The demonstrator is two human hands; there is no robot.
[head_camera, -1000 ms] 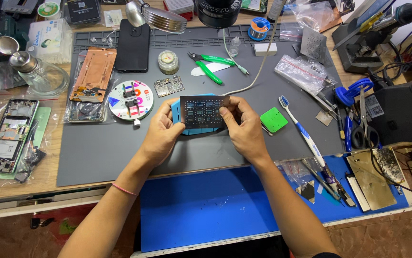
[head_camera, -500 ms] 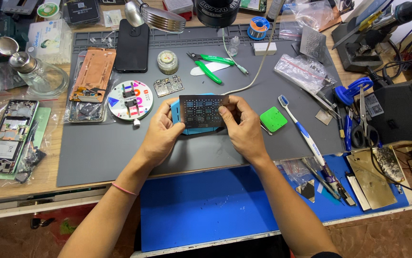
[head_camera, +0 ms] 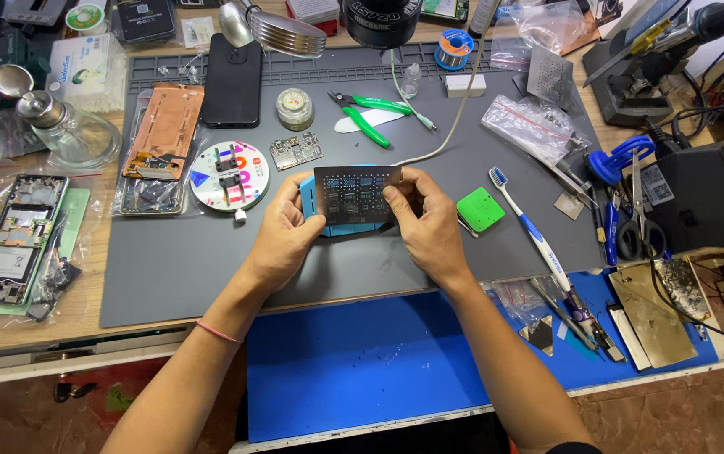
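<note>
A thin dark metal stencil plate [head_camera: 353, 193] with small cut-out patterns is held flat over a blue holder [head_camera: 311, 206] on the grey work mat [head_camera: 168, 261]. My left hand [head_camera: 282, 231] grips the plate's left edge together with the blue holder. On the plate's right edge, my right hand [head_camera: 425, 223] pinches with thumb and fingers. Both hands are at the middle of the mat.
Green-handled cutters [head_camera: 370, 118], a green square pad [head_camera: 481, 208], a toothbrush [head_camera: 526, 223], a small circuit board [head_camera: 296, 152], a round white disc [head_camera: 229, 175] and a black phone [head_camera: 231, 80] lie on the mat. Opened phones [head_camera: 13, 240] sit left, soldering gear [head_camera: 706, 193] right, a blue mat [head_camera: 362, 361] in front.
The stencil plate and both hands have stayed over the blue holder, with only a slight shift of the fingers on the plate's edges.
</note>
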